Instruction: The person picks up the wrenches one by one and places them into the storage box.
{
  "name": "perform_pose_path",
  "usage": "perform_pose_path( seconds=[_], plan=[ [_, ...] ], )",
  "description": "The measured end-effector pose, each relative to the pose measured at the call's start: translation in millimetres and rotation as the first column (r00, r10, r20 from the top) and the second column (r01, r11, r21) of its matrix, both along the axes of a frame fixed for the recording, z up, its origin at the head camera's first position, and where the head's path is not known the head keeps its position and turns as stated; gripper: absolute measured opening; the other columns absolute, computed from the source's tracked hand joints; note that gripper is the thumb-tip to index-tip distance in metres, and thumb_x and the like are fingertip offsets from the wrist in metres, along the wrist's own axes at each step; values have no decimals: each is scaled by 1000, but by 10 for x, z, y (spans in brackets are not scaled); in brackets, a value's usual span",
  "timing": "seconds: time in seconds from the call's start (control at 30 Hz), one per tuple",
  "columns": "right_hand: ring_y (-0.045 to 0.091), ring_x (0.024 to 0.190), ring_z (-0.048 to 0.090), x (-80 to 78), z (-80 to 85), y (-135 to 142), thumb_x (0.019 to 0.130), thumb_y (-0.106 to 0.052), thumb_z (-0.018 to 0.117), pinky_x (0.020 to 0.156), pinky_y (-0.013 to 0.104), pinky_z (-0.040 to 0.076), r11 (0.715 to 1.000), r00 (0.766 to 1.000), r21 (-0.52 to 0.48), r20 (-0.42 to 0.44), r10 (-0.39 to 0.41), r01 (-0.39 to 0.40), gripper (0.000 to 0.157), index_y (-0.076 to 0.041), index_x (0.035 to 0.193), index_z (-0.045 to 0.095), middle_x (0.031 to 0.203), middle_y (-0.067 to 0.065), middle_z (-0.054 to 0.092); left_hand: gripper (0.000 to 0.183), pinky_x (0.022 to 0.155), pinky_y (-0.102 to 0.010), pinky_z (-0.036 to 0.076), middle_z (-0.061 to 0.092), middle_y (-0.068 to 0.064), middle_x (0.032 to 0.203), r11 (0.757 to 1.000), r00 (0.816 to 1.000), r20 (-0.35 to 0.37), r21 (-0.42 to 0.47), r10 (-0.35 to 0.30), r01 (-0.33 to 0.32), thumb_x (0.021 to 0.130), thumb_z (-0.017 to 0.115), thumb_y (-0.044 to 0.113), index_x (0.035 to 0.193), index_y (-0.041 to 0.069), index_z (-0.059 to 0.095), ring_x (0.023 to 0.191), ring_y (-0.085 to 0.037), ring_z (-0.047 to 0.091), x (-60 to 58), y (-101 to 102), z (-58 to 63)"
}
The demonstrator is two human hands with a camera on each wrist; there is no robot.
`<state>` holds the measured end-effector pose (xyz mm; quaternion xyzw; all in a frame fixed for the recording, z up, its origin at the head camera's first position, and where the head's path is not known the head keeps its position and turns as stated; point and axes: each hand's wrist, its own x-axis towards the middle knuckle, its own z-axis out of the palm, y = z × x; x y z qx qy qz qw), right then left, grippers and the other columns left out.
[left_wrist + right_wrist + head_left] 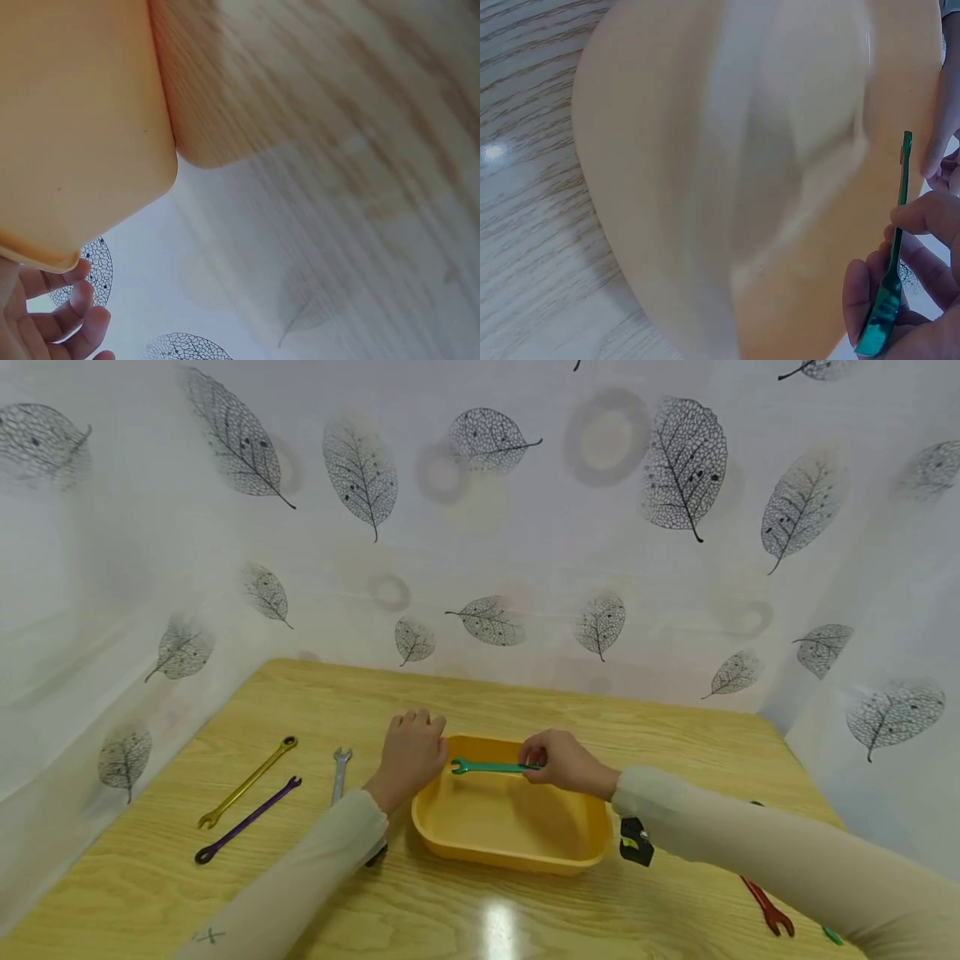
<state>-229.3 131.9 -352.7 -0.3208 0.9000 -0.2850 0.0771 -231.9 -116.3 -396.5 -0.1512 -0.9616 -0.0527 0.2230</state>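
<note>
A yellow plastic basin (517, 860) stands on the wooden table in front of me. My left hand (411, 756) holds its back left corner; in the left wrist view the curled fingers (73, 322) lie at the outside of the rim. Over the back part of the basin, my right hand (562, 764) pinches a green wrench (487, 767) between thumb and fingers. Its open jaw end points left toward the left hand. In the right wrist view the other end of the green wrench (881, 319) lies across the fingers, inside the curve of the hand.
Left of the basin lie a gold wrench (247, 785), a purple wrench (247, 822) and a silver wrench (340, 772), partly behind my left sleeve. A red wrench (771, 910) and a small green piece (832, 935) show beyond my right sleeve. Leaf-patterned curtains (480, 527) enclose the table.
</note>
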Motion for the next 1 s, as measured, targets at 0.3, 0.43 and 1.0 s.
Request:
perform_pose_path(
  seconds=[0.3, 0.43, 1.0],
  plan=[
    [12, 71, 57, -10, -48, -63, 80, -3, 68, 66, 25, 49, 999, 1000, 30, 9, -20, 20, 7, -2, 87, 69, 80, 8, 66, 13, 78, -43, 49, 61, -9, 84, 1000, 1000, -6, -5, -8, 8, 85, 62, 19, 92, 8, 65, 77, -24, 57, 13, 8, -16],
    [12, 71, 56, -8, -64, -87, 81, -3, 68, 67, 27, 49, 998, 999, 52, 9, -34, 33, 7, -2, 88, 70, 81, 8, 66, 14, 78, -43, 49, 61, -9, 84, 1000, 1000, -12, -11, -10, 10, 85, 62, 20, 92, 8, 65, 77, -24, 57, 15, 10, -13],
    [9, 64, 53, 10, -53, -122, 79, -2, 69, 61, 27, 48, 998, 999, 57, -45, -16, 19, 6, -2, 85, 70, 76, 7, 65, 12, 79, -44, 49, 61, -9, 83, 999, 999, -22, -14, -38, 38, 86, 62, 18, 92, 8, 64, 78, -24, 58, -15, -1, -32]
  ],
)
